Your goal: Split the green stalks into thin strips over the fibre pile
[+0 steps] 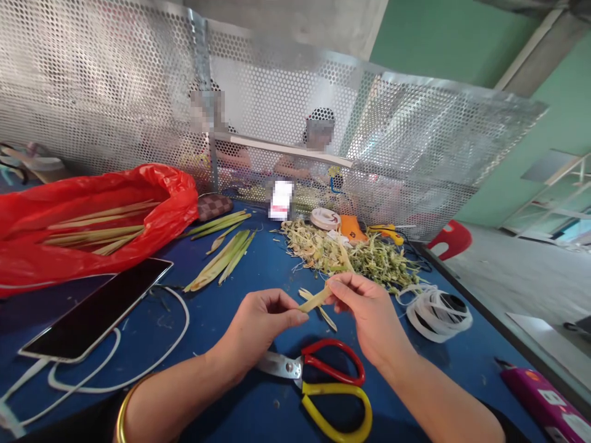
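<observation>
A pale yellow-green leaf strip (314,299) is stretched between my two hands above the blue table. My left hand (268,320) pinches its lower left end between thumb and finger. Its other end is in the closed fingers of my right hand (362,304). Small loose leaf pieces (327,317) lie on the table just behind the strip. Below my hands rest scissors (295,369) with one red and one yellow handle; the blade tips are hidden by my left hand and wrist.
A red bag (175,191) of long leaves, a tablet (96,307) and its white cable are left. Leaf strips (221,258) lie mid-left. Trimmings (323,249), a white ribbon roll (438,314) and a purple box (545,397) are right. Perforated metal (286,92) stands behind; people sit beyond.
</observation>
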The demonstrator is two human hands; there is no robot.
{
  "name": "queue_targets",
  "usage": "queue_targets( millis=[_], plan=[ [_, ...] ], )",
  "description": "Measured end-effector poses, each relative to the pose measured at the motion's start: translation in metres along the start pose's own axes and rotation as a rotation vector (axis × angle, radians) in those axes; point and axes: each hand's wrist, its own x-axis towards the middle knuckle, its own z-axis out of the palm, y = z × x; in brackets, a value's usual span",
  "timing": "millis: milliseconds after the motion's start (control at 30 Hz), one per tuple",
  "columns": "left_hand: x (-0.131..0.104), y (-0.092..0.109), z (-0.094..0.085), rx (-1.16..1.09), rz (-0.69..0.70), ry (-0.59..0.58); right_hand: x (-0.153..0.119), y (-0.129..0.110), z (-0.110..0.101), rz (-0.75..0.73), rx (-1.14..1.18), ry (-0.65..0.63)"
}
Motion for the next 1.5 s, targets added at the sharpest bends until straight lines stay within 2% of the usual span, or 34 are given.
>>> queue_targets(
  millis=[200,300,367,433,567,667,733,867,967,1033,1167,1300,1400,1500],
  plan=[
    [0.004,-0.004,-0.001,0.004,-0.039,0.085,0.005,0.001,-0.004,-0.006,0.034,0.050],
    [0.008,-0.008,-0.003,0.030,-0.040,0.149,-0.002,0.001,-0.001,-0.105,-0.047,0.046],
    [0.011,-0.010,-0.005,0.042,-0.042,0.189,-0.010,0.001,0.001,-0.275,-0.182,0.017],
    [0.012,-0.012,-0.005,0.025,-0.065,0.202,-0.018,0.000,0.003,-0.517,-0.343,-0.033],
    [0.007,-0.011,-0.002,-0.103,-0.145,0.156,-0.024,0.001,0.001,-0.982,-0.649,-0.072],
    [-0.002,-0.008,0.002,-0.203,-0.216,0.099,-0.021,0.006,-0.001,-1.218,-0.821,-0.081],
    [-0.007,-0.005,0.004,-0.275,-0.235,0.034,-0.020,0.010,-0.002,-1.288,-0.882,-0.125],
    [-0.011,-0.002,0.004,-0.348,-0.210,-0.068,-0.019,0.016,-0.002,-1.293,-0.979,-0.247],
    [-0.011,-0.003,0.004,-0.344,-0.196,-0.032,-0.021,0.017,-0.002,-1.303,-1.039,-0.336],
    [-0.010,-0.003,0.004,-0.339,-0.189,0.005,-0.021,0.018,-0.003,-1.282,-1.001,-0.369],
    [-0.009,-0.003,0.003,-0.340,-0.173,0.033,-0.020,0.019,0.000,-1.144,-0.887,-0.298],
    [-0.009,0.000,0.003,-0.359,-0.168,-0.004,-0.020,0.014,0.006,-1.037,-0.860,-0.241],
    [-0.011,0.001,0.003,-0.359,-0.193,-0.011,-0.020,0.012,0.007,-0.967,-0.821,-0.228],
    [-0.011,0.001,0.004,-0.342,-0.201,0.032,-0.020,0.013,0.007,-0.899,-0.772,-0.244]
  ],
)
